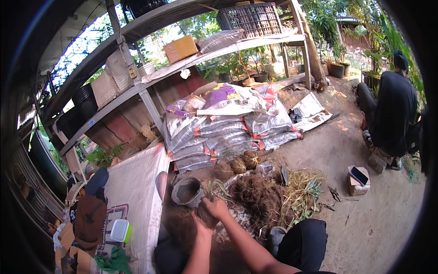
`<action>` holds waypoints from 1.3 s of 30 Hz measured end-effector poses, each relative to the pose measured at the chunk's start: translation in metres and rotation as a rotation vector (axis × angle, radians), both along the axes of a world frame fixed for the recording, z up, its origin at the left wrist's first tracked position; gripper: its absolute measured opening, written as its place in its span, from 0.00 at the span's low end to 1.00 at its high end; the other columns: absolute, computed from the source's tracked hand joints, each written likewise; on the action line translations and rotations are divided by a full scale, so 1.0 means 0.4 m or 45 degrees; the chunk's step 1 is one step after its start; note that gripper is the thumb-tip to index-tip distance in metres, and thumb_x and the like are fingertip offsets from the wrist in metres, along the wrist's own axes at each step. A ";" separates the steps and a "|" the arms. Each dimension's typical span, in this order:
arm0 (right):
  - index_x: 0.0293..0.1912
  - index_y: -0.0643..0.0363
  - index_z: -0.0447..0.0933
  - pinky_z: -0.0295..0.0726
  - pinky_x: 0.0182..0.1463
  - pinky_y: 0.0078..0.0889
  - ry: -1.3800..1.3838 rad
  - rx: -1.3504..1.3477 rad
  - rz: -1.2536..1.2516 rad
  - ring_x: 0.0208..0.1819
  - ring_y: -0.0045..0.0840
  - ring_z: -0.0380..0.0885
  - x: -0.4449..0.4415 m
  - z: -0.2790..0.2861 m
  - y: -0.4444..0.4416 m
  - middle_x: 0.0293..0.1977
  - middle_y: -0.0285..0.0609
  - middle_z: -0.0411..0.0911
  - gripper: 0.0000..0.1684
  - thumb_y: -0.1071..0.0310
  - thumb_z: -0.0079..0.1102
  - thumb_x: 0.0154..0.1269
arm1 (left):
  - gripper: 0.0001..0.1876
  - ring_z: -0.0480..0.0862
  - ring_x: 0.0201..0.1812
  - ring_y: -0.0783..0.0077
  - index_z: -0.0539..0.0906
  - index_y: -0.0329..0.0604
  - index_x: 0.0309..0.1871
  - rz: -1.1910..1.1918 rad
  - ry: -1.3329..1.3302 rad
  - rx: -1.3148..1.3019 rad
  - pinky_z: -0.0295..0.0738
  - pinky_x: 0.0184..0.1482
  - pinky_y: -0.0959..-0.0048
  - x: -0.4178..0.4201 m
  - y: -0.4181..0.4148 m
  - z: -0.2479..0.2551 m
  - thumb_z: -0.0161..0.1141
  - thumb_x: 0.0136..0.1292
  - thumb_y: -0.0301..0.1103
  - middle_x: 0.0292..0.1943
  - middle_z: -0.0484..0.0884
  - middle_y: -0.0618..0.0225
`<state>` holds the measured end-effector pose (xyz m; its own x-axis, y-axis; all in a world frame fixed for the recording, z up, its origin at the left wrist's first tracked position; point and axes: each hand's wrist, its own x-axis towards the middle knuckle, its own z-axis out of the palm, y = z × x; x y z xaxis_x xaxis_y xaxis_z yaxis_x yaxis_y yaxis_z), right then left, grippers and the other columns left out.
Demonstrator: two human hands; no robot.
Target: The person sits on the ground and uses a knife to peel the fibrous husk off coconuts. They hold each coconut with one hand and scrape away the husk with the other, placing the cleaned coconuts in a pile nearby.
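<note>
My left hand [202, 224] cups a dark brown clump of fibrous root or coir material [207, 216] from below. Over its top, my right hand [216, 207] closes on the same clump. Pale green, stringy leaves [215, 187] show just beyond my fingers; whether they grow from the clump I cannot tell. A grey pot [187, 192] holding murky liquid stands close to the left of my hands. To the right lies a heap of loose brown fibre [261, 195] on a pale sheet. Round fibrous balls [251, 159] rest behind the heap.
Stacked filled sacks [219, 137] rise ahead, below a wooden shelf [226, 51]. Yellowed plant stems [304, 185] lie right of the fibre. A phone [359, 175] sits on a small box [358, 187]. A lidded container [119, 230] rests on the white-covered surface [137, 191]. Another person [393, 109] sits at right.
</note>
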<state>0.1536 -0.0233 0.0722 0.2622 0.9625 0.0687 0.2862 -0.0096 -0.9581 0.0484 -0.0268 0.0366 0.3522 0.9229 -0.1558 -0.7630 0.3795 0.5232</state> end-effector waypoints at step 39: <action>0.49 0.64 0.79 0.78 0.53 0.34 -0.516 -0.293 0.608 0.45 0.46 0.80 -0.303 -0.590 0.237 0.46 0.54 0.81 0.18 0.64 0.51 0.65 | 0.29 0.78 0.59 0.59 0.74 0.48 0.63 0.650 -0.219 -0.274 0.74 0.60 0.53 -0.319 0.256 -0.190 0.39 0.70 0.58 0.58 0.78 0.65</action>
<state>0.0326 0.0714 -0.1639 -0.1998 0.9685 -0.1486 0.6466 0.0164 -0.7627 -0.0791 0.0758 -0.0395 -0.0924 0.9363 -0.3387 -0.9446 0.0252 0.3273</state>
